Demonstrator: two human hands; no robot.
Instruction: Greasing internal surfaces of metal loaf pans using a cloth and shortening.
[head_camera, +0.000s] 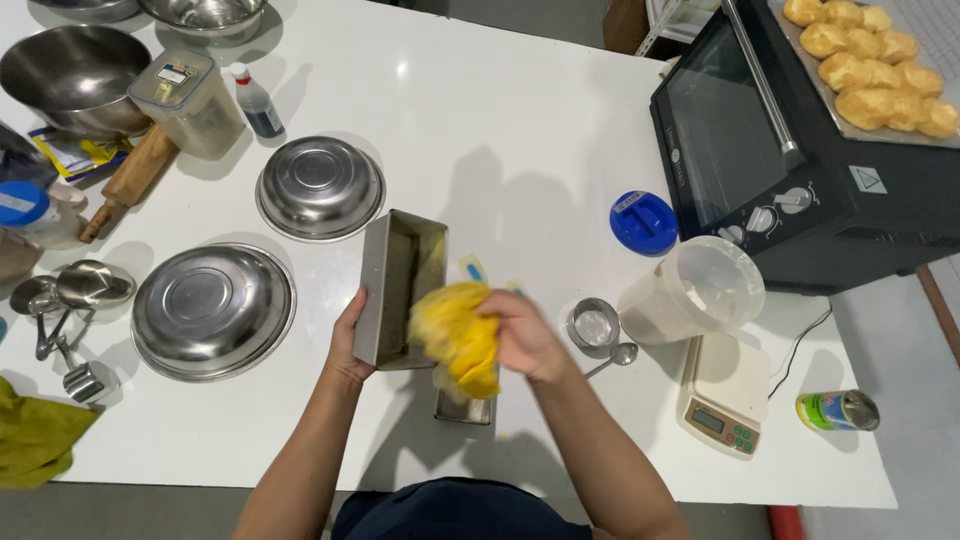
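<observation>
Yellow cloth (458, 340), bunched in the right hand (520, 335) with fingers clenching it, is wiping inside the loaf tin (400, 285) near the worktop's (520, 130) front edge. Left hand (347, 340), fingers curled on the tin's wall, is steadying it; firm bracing seems wise while rubbing the corners.

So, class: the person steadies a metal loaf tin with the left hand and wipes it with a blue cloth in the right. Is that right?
Not quite. The head view shows the cloth is yellow, not blue. The left hand does steady the metal loaf tin, and the right hand holds the cloth.
</observation>
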